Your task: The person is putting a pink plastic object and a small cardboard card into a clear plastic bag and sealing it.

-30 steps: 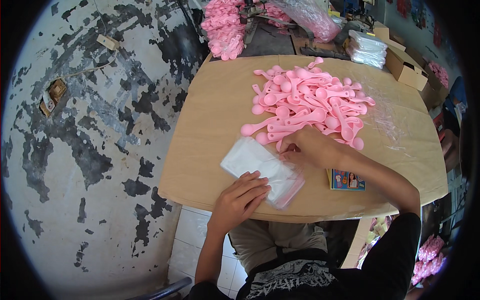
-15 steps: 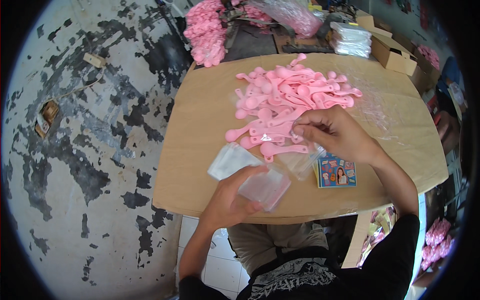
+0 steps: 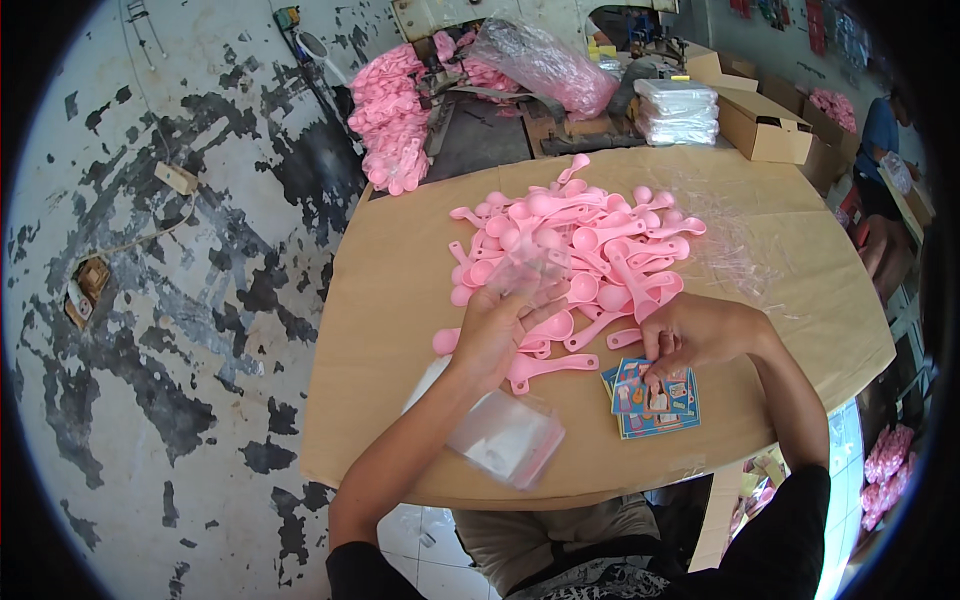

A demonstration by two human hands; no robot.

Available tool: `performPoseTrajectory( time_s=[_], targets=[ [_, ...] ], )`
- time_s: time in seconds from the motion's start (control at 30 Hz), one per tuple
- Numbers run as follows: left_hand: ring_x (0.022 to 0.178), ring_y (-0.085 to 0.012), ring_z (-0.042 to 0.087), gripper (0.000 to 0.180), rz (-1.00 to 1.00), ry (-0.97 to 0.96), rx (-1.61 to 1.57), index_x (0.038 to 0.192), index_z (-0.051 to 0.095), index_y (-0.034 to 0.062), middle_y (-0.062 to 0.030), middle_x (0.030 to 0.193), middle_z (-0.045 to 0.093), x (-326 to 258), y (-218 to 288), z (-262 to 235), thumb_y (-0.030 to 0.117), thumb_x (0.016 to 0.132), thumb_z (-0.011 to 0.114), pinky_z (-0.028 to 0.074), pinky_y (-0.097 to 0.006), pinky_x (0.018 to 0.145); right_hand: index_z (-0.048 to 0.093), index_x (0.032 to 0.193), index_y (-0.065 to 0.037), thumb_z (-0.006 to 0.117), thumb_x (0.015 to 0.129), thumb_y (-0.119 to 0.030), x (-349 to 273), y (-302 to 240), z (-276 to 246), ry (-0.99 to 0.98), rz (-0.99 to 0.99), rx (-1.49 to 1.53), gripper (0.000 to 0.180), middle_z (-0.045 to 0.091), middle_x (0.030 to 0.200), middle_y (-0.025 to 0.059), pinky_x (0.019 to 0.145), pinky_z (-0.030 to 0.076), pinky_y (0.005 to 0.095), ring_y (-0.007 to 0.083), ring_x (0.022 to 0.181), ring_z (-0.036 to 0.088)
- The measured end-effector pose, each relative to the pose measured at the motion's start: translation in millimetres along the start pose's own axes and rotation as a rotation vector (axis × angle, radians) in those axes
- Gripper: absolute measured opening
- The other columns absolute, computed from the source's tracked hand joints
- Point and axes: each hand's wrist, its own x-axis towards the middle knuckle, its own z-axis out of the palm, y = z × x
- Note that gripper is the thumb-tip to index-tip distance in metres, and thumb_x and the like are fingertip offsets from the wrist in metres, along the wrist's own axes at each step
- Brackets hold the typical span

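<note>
My left hand (image 3: 500,325) holds a thin clear plastic bag (image 3: 530,265) between thumb and fingers, raised over the near edge of a heap of pink plastic measuring spoons (image 3: 600,225). Below my left forearm, a stack of clear plastic bags (image 3: 510,440) lies on the table. My right hand (image 3: 695,330) is closed, its fingertips pinching the top one of several blue printed cards (image 3: 660,425). That card sits askew on the others. One loose pink spoon (image 3: 555,368) lies between the bag stack and the cards.
Brown paper covers the table (image 3: 380,300). Thin clear plastic strips (image 3: 735,250) lie right of the spoons. Behind are bundled pink packs (image 3: 385,120), a stack of clear packets (image 3: 677,112) and a cardboard box (image 3: 765,125). Another person (image 3: 880,150) is at far right.
The bag stack has left my left hand and lies on the table; that hand now has a single bag over the spoons. My right hand has moved down onto the cards. The view has tilted up.
</note>
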Motion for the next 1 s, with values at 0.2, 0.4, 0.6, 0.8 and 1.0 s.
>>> performPoseTrajectory(
  time_s=[0.2, 0.4, 0.6, 0.8, 1.0],
  targets=[
    [0.114, -0.0256, 0.061, 0.039, -0.011, 0.051, -0.068, 0.126, 0.054, -0.0025, -0.0129, 0.124, 0.06, -1, -6, -7, 0.024, 0.097, 0.058, 0.049, -0.04, 0.102, 0.065, 0.098, -0.004, 0.059, 0.097, -0.026, 20, 5, 4, 0.373, 0.017, 0.309, 0.023, 0.063, 0.071, 0.0014, 0.053, 0.046, 0.0255, 0.0076, 0.062, 0.059],
    [0.12, -0.0273, 0.057, 0.044, 0.001, 0.076, 0.041, 0.134, 0.047, -0.0012, -0.0137, 0.131, 0.056, -5, -8, -3, 0.023, 0.099, 0.055, 0.047, -0.043, 0.103, 0.059, 0.102, -0.002, 0.052, 0.101, -0.02, 42, -24, 21, 0.49, -0.01, 0.4, 0.019, 0.06, 0.071, -0.0002, 0.043, 0.043, 0.0213, 0.0038, 0.051, 0.052],
    [0.12, -0.0268, 0.056, 0.053, 0.079, 0.051, 0.085, 0.137, 0.043, -0.0041, -0.0171, 0.133, 0.052, -14, -9, -2, 0.028, 0.097, 0.058, 0.046, -0.043, 0.105, 0.058, 0.102, -0.001, 0.053, 0.099, -0.014, 52, -23, 36, 0.696, -0.122, 0.343, 0.014, 0.055, 0.065, -0.003, 0.041, 0.039, 0.0187, 0.0013, 0.047, 0.049],
    [0.12, -0.0274, 0.055, 0.061, 0.091, 0.089, -0.02, 0.138, 0.039, -0.0053, -0.0186, 0.133, 0.052, -14, -5, 2, 0.034, 0.097, 0.058, 0.043, -0.042, 0.106, 0.059, 0.105, -0.002, 0.054, 0.099, -0.014, 49, -16, 38, 0.723, -0.159, 0.307, 0.015, 0.057, 0.069, -0.0038, 0.042, 0.038, 0.0188, -0.0006, 0.049, 0.047],
    [0.118, -0.0203, 0.056, 0.054, 0.014, 0.133, 0.069, 0.131, 0.048, -0.0055, -0.0141, 0.127, 0.056, -13, -11, 1, 0.035, 0.097, 0.059, 0.043, -0.038, 0.106, 0.051, 0.094, 0.0, 0.055, 0.098, -0.013, 49, -26, 38, 0.666, -0.093, 0.325, 0.014, 0.05, 0.072, -0.0022, 0.048, 0.04, 0.0219, 0.0006, 0.057, 0.043]
  ],
)
